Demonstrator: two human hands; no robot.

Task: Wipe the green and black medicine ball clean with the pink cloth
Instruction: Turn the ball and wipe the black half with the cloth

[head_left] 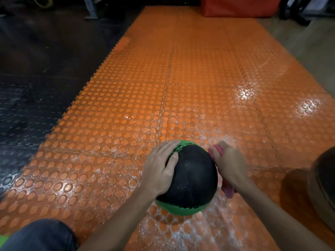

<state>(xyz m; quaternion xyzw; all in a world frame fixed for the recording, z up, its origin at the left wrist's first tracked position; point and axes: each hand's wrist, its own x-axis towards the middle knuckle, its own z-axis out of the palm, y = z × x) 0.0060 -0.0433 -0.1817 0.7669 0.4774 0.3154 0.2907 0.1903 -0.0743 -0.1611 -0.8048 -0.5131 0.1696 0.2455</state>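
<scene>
The green and black medicine ball [194, 180] sits on the orange studded floor mat [145, 105], low in the head view. My left hand [159, 169] lies flat against the ball's left side, fingers spread over the top. My right hand [230, 165] presses the pink cloth [227, 190] against the ball's right side; the cloth shows above the fingers and below the wrist, the rest is hidden under the hand.
A dark round object [324, 178] sits at the right edge, close to my right forearm. A red padded block [239, 6] stands at the mat's far end. Black rubber flooring [32, 78] lies to the left. My knee [39, 236] is at the bottom left.
</scene>
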